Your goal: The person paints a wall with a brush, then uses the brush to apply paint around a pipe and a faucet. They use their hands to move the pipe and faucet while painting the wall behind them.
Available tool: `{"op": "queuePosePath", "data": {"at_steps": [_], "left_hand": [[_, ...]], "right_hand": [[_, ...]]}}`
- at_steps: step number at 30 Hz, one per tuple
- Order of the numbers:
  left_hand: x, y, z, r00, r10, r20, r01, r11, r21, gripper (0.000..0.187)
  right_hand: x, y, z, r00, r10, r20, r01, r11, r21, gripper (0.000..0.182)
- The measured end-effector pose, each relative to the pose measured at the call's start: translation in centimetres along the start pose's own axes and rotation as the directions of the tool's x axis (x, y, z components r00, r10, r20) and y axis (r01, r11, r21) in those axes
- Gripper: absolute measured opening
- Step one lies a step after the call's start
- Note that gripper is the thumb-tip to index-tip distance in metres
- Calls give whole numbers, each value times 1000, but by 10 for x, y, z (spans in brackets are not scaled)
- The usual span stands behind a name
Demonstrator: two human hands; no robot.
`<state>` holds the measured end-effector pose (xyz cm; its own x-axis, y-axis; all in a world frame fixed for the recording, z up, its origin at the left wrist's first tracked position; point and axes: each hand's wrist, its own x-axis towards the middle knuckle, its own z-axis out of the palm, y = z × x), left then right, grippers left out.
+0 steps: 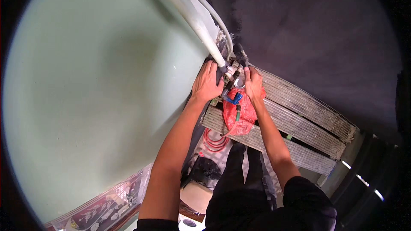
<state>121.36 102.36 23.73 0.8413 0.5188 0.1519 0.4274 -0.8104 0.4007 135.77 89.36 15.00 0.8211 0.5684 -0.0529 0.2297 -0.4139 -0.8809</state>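
A thick white pipe (pixel 199 30) comes down to a cluster of dark pipe fittings (pixel 231 83) in the corner. My left hand (pixel 206 82) is on the left of the cluster, its fingers and thumb curved around a dark part just below the pipe's end. On the other side, my right hand (pixel 253 84) is closed, fingertips against the fittings beside a black piece (pixel 239 52); what it grips is hidden. Between the hands are a small round metallic piece (pixel 239 83) and a blue valve handle (pixel 233 99). A hose with a green connector (pixel 238 114) hangs below.
A crumpled red plastic bag (pixel 246 122) lies on a slatted wooden bench (pixel 299 124). Coiled red hose (pixel 214 142) and a black bag (pixel 204 171) are on the floor. A pale green wall (pixel 98 85) rises at left; dark sheeting (pixel 317 30) covers the right.
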Motion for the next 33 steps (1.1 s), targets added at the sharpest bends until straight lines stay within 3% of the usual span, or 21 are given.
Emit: {"op": "queuePosePath", "data": {"at_steps": [2, 5, 10, 14, 25, 29, 33], "left_hand": [[-1, 0, 1, 1000, -10, 19, 10, 1000, -2, 51], [2, 1, -2, 999, -21, 25, 21, 1000, -6, 51], [1, -1, 2, 1000, -13, -8, 13, 1000, 1, 51], [2, 0, -1, 1000, -1, 3, 1, 1000, -15, 51], [-1, -3, 1, 1000, 3, 8, -3, 1000, -14, 50], [2, -1, -1, 1000, -3, 20, 4, 1000, -13, 55], [1, -2, 0, 996, -41, 83, 42, 999, -10, 63]], "right_hand": [[-5, 6, 2, 999, 48, 13, -48, 997, 65, 40], [-8, -1, 16, 990, -99, -98, 115, 979, 167, 36], [11, -1, 40, 994, -105, -42, 113, 921, 372, 36], [26, -14, 49, 991, -85, -103, 109, 959, 261, 37], [46, 38, 89, 983, 151, 106, -171, 959, 227, 35], [26, 32, 63, 999, -4, 46, -7, 973, 233, 35], [28, -18, 40, 994, -54, 96, 31, 973, 228, 37]]}}
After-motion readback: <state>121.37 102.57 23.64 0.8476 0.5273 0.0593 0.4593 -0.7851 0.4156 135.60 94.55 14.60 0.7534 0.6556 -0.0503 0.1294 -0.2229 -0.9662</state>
